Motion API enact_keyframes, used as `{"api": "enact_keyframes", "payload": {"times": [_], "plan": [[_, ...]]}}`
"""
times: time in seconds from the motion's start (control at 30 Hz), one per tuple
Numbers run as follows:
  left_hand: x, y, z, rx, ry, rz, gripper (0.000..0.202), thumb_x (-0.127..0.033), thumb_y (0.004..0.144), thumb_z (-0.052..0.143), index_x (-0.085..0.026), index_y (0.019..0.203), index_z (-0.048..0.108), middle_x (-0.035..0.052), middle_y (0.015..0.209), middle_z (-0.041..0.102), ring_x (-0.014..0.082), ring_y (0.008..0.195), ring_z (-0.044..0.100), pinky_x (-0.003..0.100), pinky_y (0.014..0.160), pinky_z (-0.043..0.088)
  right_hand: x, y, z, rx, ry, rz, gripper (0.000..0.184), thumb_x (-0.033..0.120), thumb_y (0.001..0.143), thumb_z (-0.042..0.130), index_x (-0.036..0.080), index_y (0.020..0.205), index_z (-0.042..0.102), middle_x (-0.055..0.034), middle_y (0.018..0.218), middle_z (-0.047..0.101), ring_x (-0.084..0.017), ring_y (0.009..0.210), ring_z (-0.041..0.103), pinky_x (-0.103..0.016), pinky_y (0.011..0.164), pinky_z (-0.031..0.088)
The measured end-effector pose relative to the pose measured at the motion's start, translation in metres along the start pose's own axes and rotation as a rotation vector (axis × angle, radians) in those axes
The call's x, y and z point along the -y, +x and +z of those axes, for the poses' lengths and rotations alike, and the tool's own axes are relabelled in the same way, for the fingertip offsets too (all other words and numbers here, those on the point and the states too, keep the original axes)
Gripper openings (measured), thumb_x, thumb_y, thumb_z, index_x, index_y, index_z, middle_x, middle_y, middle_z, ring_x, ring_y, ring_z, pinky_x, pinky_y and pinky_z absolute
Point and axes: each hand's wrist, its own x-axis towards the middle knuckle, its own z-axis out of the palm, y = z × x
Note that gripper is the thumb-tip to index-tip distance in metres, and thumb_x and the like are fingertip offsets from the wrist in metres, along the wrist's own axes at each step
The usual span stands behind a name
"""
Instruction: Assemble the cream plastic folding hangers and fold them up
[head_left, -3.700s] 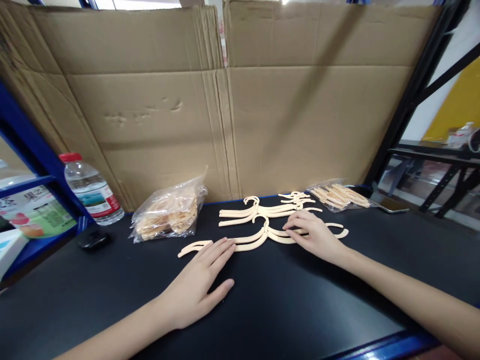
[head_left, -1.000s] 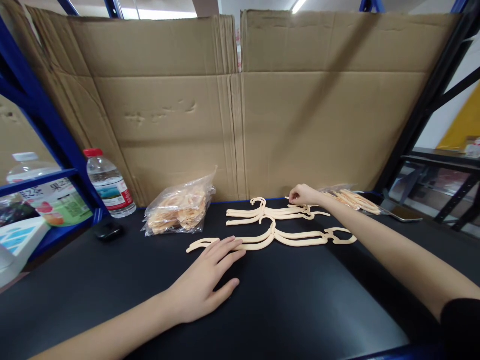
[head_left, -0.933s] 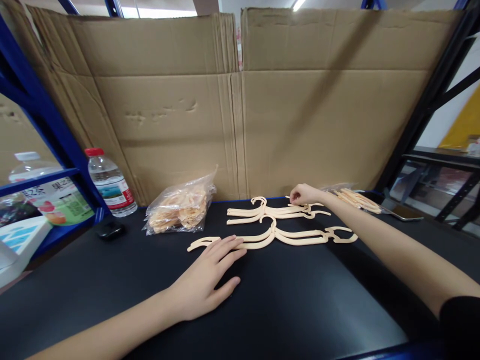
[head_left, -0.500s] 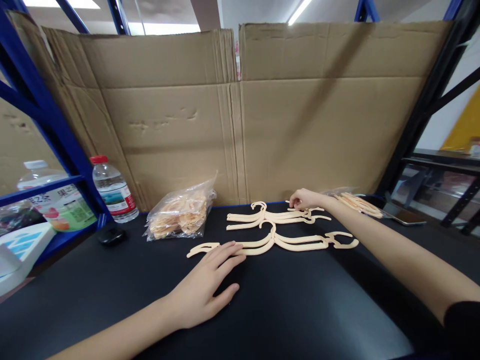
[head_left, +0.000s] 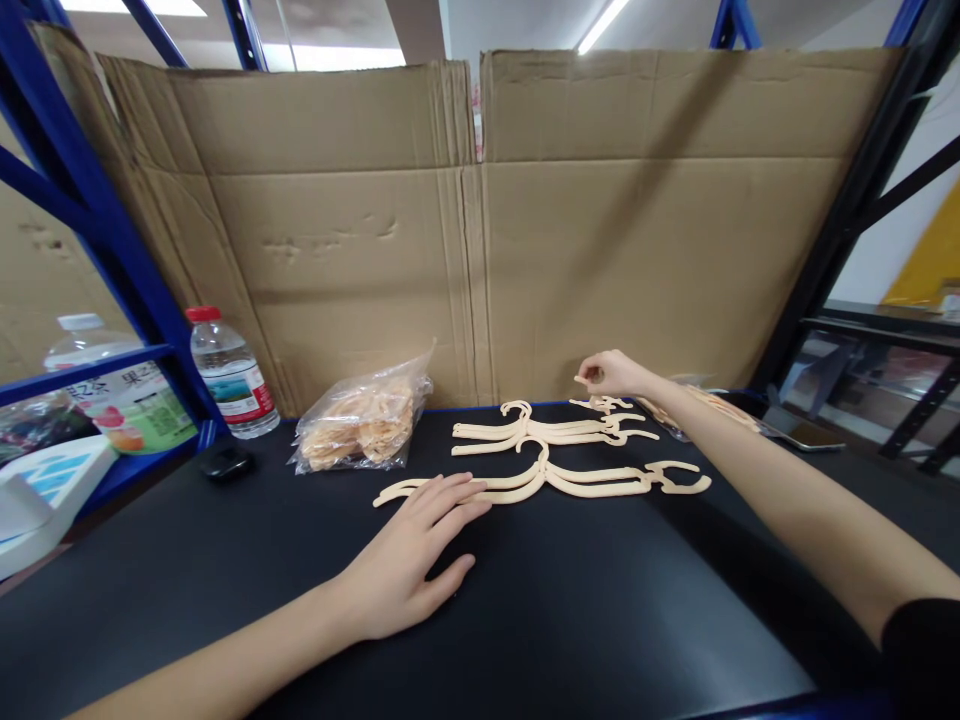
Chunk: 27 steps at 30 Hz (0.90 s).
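Two cream plastic hangers lie on the black tabletop (head_left: 570, 620): a near hanger (head_left: 592, 482) and a far hanger (head_left: 547, 430). My left hand (head_left: 409, 560) rests flat, fingers spread, with its fingertips on the near hanger's left arm. My right hand (head_left: 611, 375) is raised just above the table at the back, pinching a small cream piece (head_left: 581, 380) between its fingertips. Under it lie a few small cream hook parts (head_left: 611, 405).
A clear bag of cream parts (head_left: 364, 425) sits left of the hangers, another bag (head_left: 694, 405) at the right. A water bottle (head_left: 229, 375), a small black object (head_left: 225, 463) and a phone (head_left: 802, 432) lie around. Cardboard sheets (head_left: 480, 220) wall the back; blue shelving (head_left: 90, 240) stands left.
My right hand left the near hanger, reached to the small parts at the back and has now lifted off them with a small piece pinched. My left hand stayed on the hanger.
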Motion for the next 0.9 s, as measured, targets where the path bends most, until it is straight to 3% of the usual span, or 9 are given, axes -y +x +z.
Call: {"api": "enact_keyframes", "payload": {"times": [0.13,0.27,0.4,0.53,0.63,0.73,0.9], "plan": [[-0.005,0.003,0.001,-0.118,-0.116,-0.023,0.046,-0.015,0.086,0.051,-0.025,0.131,0.048,0.0086,0.135,0.052,0.0278,0.129,0.041,0.048,0.109,0.032,0.036,-0.004,-0.019,-0.125,0.102,-0.016,0.018,0.03,0.075,0.057,0.015,0.071,0.066,-0.0059,0.066,0.066,-0.017,0.061,0.058,-0.03,0.061,0.045],[-0.016,0.011,0.004,-0.242,-0.462,-0.262,0.036,-0.022,0.088,0.052,-0.022,0.124,0.053,0.0104,0.124,0.059,0.025,0.113,0.055,0.042,0.098,0.045,0.105,-0.016,-0.022,-0.107,0.287,-0.1,0.033,0.046,0.083,0.053,0.016,0.08,0.066,-0.0045,0.076,0.068,-0.015,0.067,0.061,-0.027,0.062,0.049],[-0.024,0.018,0.006,-0.244,-0.993,-0.485,0.037,-0.029,0.086,0.059,-0.018,0.121,0.053,0.0122,0.12,0.062,0.0202,0.092,0.065,0.034,0.083,0.053,0.179,-0.034,-0.003,0.078,0.749,-0.221,0.027,0.04,0.077,0.065,0.014,0.082,0.068,-0.0035,0.07,0.067,-0.014,0.063,0.061,-0.026,0.059,0.05],[-0.029,0.016,0.007,-0.261,-1.157,-0.561,0.029,-0.031,0.08,0.068,-0.013,0.102,0.063,0.009,0.097,0.07,0.0163,0.077,0.066,0.028,0.075,0.054,0.221,-0.045,0.026,0.109,0.865,-0.213,0.013,0.025,0.075,0.066,0.013,0.079,0.068,-0.0014,0.067,0.064,-0.012,0.059,0.059,-0.022,0.055,0.048],[-0.03,0.012,0.007,-0.275,-1.19,-0.587,0.023,-0.033,0.078,0.07,-0.013,0.089,0.066,0.0077,0.089,0.072,0.0151,0.073,0.066,0.025,0.07,0.053,0.23,-0.048,0.036,0.087,0.91,-0.189,0.012,0.023,0.074,0.066,0.013,0.081,0.068,-0.0006,0.066,0.063,-0.011,0.058,0.058,-0.022,0.054,0.047],[-0.028,0.009,0.007,-0.292,-1.211,-0.611,0.024,-0.034,0.078,0.07,-0.013,0.089,0.066,0.008,0.089,0.073,0.0143,0.07,0.066,0.023,0.066,0.052,0.22,-0.045,0.03,0.032,0.866,-0.165,0.02,0.028,0.075,0.067,0.014,0.088,0.069,-0.0027,0.073,0.066,-0.014,0.066,0.061,-0.025,0.06,0.05],[-0.02,0.007,0.007,-0.294,-1.205,-0.627,0.024,-0.035,0.079,0.069,-0.013,0.088,0.066,0.0093,0.092,0.074,0.0143,0.069,0.067,0.021,0.063,0.05,0.157,-0.037,0.012,-0.098,0.482,-0.102,0.017,0.025,0.08,0.058,0.015,0.089,0.069,-0.0048,0.081,0.07,-0.016,0.074,0.064,-0.027,0.067,0.05]]}}
